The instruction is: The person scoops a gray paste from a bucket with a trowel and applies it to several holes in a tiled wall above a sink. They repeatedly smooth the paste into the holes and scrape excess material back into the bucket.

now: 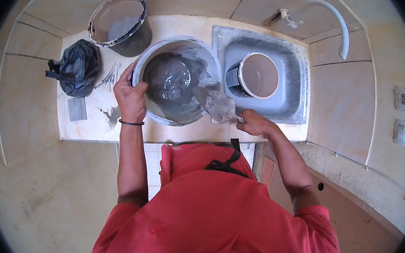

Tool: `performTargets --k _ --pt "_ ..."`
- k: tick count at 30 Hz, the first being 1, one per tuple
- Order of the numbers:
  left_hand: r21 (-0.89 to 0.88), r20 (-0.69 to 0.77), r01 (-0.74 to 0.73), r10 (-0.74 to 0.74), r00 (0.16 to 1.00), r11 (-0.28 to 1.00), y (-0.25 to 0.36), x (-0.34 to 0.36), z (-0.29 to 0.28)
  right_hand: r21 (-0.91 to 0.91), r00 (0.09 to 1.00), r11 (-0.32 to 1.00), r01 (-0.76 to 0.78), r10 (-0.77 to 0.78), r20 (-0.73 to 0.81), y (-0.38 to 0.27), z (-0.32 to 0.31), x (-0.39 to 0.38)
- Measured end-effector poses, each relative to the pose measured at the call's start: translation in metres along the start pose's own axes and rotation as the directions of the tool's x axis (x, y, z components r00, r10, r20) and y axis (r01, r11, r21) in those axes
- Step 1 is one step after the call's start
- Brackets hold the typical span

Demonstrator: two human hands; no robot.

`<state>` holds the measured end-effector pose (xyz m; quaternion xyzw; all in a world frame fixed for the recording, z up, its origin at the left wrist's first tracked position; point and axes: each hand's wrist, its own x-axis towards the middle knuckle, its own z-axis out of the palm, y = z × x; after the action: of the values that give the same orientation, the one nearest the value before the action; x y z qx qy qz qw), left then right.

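A wide grey bucket [213, 60] stands on the counter in front of me, tilted a little, with wet grey mix [170, 93] and a watery pool inside. My left hand [131, 95] is closed on its left rim, thumb over the edge. In my right hand [254, 122] is the handle of a mix-coated trowel [220, 106]. The trowel's blade reaches over the bucket's lower right rim, its tip near the mix. My right fingers wrap round the handle, which they mostly hide.
Right of the bucket, a metal sink [291, 90] holds a smaller pail [261, 75] under a curved tap [341, 32]. A black bucket [132, 38] with grey powder, a black plastic bag [78, 67], small spacers [109, 77] and a grey square piece [77, 109] occupy the counter's left.
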<state>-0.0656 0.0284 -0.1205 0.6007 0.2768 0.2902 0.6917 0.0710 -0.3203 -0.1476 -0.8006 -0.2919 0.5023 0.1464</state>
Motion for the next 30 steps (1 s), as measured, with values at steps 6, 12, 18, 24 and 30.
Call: performTargets --k 6,12,18,24,30 --pt "0.08 0.002 0.011 -0.011 1.0 0.997 0.01 -0.002 0.012 -0.144 0.993 0.985 -0.1 0.09 -0.07 0.038 0.002 -0.04" --pt "0.031 -0.04 0.046 -0.045 0.998 0.998 0.003 0.01 0.003 -0.189 0.885 0.928 -0.32 0.221 -0.41 0.042 0.007 -0.113" --pt "-0.004 -0.09 -0.124 0.123 0.988 0.992 0.042 -0.003 0.031 -0.038 0.809 0.991 -0.126 0.08 -0.583 -0.007 0.042 -0.137" --pt "0.104 -0.056 -0.358 0.365 0.929 0.928 0.068 -0.021 0.042 -0.25 0.747 0.963 -0.104 -0.091 -0.659 -0.051 0.062 -0.131" --pt "0.278 0.016 -0.488 0.504 0.864 0.827 0.082 -0.042 0.047 -0.314 0.637 0.919 -0.237 -0.096 -0.764 -0.079 0.061 -0.119"
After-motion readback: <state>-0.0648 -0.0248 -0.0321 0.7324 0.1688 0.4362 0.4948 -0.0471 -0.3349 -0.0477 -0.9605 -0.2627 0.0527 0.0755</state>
